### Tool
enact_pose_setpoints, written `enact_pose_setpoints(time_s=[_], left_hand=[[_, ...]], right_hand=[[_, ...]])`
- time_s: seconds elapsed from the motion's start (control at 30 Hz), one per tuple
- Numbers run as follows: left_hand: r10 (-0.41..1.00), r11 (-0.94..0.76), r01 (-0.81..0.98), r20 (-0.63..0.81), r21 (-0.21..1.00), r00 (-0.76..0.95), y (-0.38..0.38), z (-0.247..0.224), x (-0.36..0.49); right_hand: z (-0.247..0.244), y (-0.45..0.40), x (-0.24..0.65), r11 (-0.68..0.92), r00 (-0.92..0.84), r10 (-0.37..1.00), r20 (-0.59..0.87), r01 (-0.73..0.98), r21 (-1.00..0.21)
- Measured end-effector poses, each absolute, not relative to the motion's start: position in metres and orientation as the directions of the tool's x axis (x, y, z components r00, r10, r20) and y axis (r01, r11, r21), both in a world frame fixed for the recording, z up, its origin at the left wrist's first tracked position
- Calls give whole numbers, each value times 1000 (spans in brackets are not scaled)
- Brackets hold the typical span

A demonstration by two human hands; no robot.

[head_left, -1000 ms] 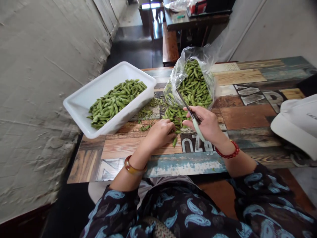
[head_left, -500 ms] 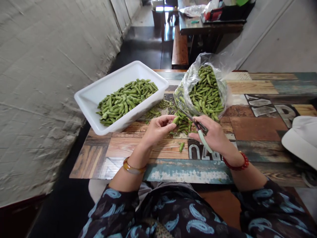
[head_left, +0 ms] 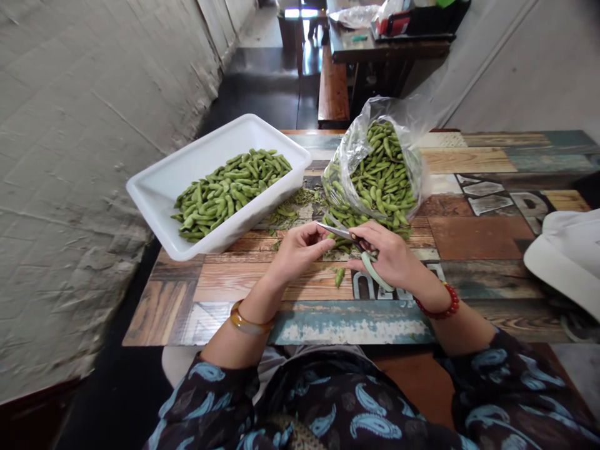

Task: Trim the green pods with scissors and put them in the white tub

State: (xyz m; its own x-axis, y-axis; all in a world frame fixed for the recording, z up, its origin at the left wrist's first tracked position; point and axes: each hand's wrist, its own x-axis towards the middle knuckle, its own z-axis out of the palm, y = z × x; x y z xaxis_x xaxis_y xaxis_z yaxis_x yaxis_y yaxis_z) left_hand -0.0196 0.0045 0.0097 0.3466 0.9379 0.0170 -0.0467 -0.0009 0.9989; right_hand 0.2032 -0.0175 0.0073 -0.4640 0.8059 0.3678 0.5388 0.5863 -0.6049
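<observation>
My left hand (head_left: 300,250) pinches a green pod (head_left: 330,237) between thumb and fingers. In my right hand (head_left: 387,253) are scissors (head_left: 374,272) with pale green handles, their blades pointing left across the pod at my left fingertips. Behind my hands, a clear plastic bag (head_left: 350,149) lies open with many pods in it, some spilling out at its mouth. To the left stands a white tub (head_left: 187,159) holding a heap of pods (head_left: 229,190). One loose pod (head_left: 340,277) rests on the table just below my hands.
Small trimmings (head_left: 300,199) lie between tub and bag on the patchwork wooden table (head_left: 244,278). A white cap (head_left: 562,250) is at the right edge. Beyond are a bench (head_left: 333,87) and another table (head_left: 347,47) with items on it. A wall runs along the left.
The scissors have swung from pointing up-left to lying nearly level, their blades now at the pod in my left hand. The whole view has shifted slightly.
</observation>
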Motion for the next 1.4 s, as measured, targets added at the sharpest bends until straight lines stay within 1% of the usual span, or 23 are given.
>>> enact_pose_setpoints(time_s=[0.23,0.37,0.47,0.6,0.7,0.8,1.1,1.4], left_hand=[[937,18,-57,3,998,349,5,6,-20],[950,18,-65,3,998,313,5,6,-19],[955,115,-167,-63,979,288,5,10,-19],[944,266,-352,-168,897,284,5,15,-20],[937,310,-448,-188,839,295,7,15,-21],[931,330,-501,-188,800,312,8,16,-22],[898,417,-540,-239,731,370,5,18,-22],[891,432,-561,-235,706,389,6,16,-22]], right_hand=[[7,-18,205,597,-479,798,367,536,-597],[7,-18,206,600,-482,797,364,564,-568],[6,-16,207,577,-436,817,377,608,-546],[6,-14,208,553,-375,830,412,645,-527],[9,-16,206,564,-413,826,384,621,-544],[12,-19,204,571,-455,820,347,606,-554],[13,-21,201,597,-476,802,362,596,-537],[12,-21,200,607,-465,795,390,586,-537]])
